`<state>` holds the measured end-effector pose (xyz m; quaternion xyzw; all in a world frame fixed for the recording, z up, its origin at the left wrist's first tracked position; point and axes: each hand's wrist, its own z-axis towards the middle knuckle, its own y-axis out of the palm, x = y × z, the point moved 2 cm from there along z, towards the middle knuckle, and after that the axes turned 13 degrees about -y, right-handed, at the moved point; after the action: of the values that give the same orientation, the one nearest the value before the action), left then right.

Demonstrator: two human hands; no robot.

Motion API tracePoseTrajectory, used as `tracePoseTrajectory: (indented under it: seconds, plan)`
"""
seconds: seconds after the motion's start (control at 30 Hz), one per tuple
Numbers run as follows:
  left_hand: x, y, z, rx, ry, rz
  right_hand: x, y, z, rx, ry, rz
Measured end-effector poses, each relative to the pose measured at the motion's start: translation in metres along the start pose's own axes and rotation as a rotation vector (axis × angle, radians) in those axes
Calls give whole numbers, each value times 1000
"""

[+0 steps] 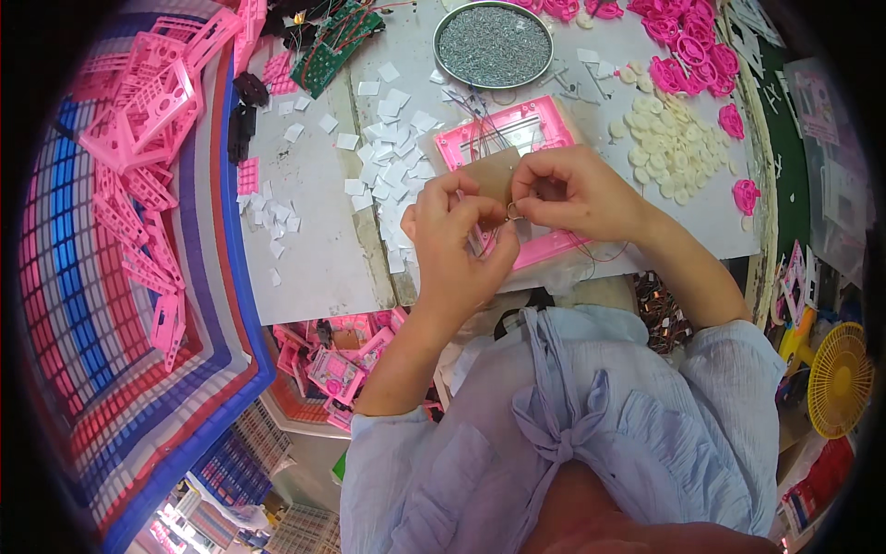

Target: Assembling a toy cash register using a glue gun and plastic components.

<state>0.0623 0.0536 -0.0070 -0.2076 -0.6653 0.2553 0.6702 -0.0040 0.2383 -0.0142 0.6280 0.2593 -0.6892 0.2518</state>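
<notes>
My left hand [461,235] and my right hand [572,192] meet over a pink plastic frame [554,247], fingertips pinched almost together. Between them a small loop of thin wire [513,211] shows, held from both sides. A brown flat piece [494,175] stands behind the fingers, partly covered by them. Several dark thin wires [480,120] rise from the frame's far side, next to silvery metal strips [503,136]. A red wire [620,257] trails out past my right wrist. My hands hide much of the frame's middle.
White square pads [397,148] lie scattered left of the frame. Beyond it stands a round tray of small screws [494,44]. Cream discs [678,148] and pink rings [692,46] are heaped at right. A green circuit board [334,46] and a striped-lined crate [226,305] of pink parts are at left.
</notes>
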Motion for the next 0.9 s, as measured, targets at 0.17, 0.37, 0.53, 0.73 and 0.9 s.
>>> tracePoseTrajectory:
  seconds: [0.17, 0.37, 0.53, 0.73, 0.9]
  plan:
    - [-2, 2, 2, 1, 5, 4, 3, 2, -1, 25, -9, -28]
    - [-9, 3, 3, -96, -72, -170, -3, 1, 0, -21, 75, -49]
    - [-19, 7, 2, -70, -48, -303, -20, 15, -10, 174, -461, -731]
    - [-1, 9, -6, -126, -253, -519, -24, 32, -32, 272, -241, -516]
    - [-10, -2, 3, 23, -44, -264, -21, 25, -37, 266, -241, -510]
